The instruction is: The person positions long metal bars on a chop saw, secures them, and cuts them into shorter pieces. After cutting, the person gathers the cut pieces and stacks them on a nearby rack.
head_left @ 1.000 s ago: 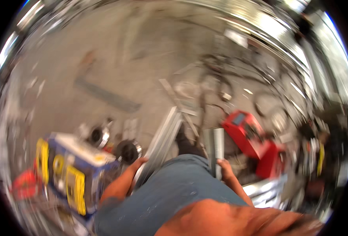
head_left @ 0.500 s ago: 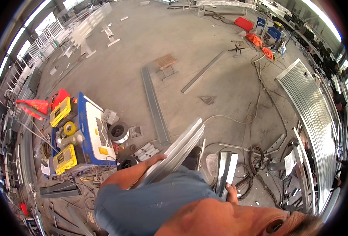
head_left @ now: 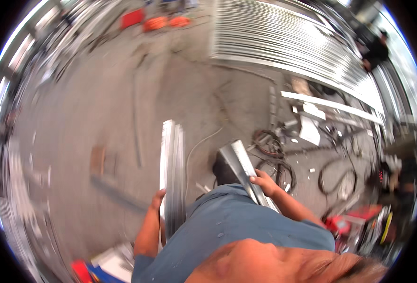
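My left hand [head_left: 158, 200] is wrapped round a bundle of long silvery metal profiles [head_left: 172, 174], held against my left side with their ends pointing ahead. On the other side, my right hand [head_left: 263, 183] grips a second, shorter-looking set of metal channels [head_left: 242, 166], tilted toward the front left. Its thumb lies over the outer edge, and the fingers beneath are partly hidden. The rear ends of both bundles disappear beside my body.
Ahead to the right lies a large ribbed metal panel [head_left: 284, 40]. Coiled cables [head_left: 269, 144] and scraps cover the floor on the right. A small wooden-topped stool [head_left: 98, 160] stands at left, blurred. Another person [head_left: 377, 49] is at far right.
My view has turned to the right, so the ribbed panel has swung to the front and the tool cart has dropped to the lower left. Both bundles stay in my hands.
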{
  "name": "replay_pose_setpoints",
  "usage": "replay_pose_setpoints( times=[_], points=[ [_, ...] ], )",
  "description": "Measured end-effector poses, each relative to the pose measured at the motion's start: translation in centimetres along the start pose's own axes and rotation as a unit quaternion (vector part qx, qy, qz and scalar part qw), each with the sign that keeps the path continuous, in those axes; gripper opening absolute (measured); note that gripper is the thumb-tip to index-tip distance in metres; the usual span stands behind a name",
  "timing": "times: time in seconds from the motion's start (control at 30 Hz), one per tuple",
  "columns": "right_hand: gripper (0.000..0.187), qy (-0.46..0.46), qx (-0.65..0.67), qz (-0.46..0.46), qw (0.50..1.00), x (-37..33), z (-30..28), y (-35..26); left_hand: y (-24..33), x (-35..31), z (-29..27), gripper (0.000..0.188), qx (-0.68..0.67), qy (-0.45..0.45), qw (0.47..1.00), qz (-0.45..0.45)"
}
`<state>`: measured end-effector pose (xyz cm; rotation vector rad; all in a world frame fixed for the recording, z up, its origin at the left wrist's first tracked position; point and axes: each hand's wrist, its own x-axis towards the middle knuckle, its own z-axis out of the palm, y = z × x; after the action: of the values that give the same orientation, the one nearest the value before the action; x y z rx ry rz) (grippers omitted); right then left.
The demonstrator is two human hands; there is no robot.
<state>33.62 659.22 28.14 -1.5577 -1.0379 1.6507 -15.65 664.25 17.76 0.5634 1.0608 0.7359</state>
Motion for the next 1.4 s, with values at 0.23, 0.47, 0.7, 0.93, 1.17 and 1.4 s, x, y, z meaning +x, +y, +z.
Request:
replay_pose_setpoints(
  times=[0.23, 0.47, 0.7, 0.93, 1.17, 1.4],
  points=[
    [0.088, 0.116, 0.088, -0.014, 0.989, 10.0, -10.2, -5.9, 14.2, 18.0, 7.9, 0.066, -0.044, -0.048, 0.993, -0.101],
    [0.089, 0.191, 0.200, -0.018, 0.961, 19.6, -17.5, -15.5, 29.4, 34.2, 17.2, 0.070, -0.009, -0.110, 0.990, -0.083],
    [0.073, 0.299, 0.297, -0.051, 0.906, 29.2, -25.1, -20.7, 39.0, 55.2, 24.6, 0.068, 0.054, -0.201, 0.975, -0.072],
    [0.058, 0.370, 0.404, -0.102, 0.830, 33.2, -34.3, -24.1, 47.8, 66.6, 41.6, 0.070, 0.070, -0.322, 0.928, -0.173],
    [0.058, 0.417, 0.414, -0.118, 0.800, 38.3, -51.1, -27.5, 47.8, 81.0, 56.9, 0.065, 0.143, -0.343, 0.907, -0.198],
    [0.061, 0.439, 0.373, -0.019, 0.817, 48.8, -76.9, -26.9, 43.3, 94.4, 79.7, 0.066, 0.268, -0.334, 0.902, -0.054]
  ],
)
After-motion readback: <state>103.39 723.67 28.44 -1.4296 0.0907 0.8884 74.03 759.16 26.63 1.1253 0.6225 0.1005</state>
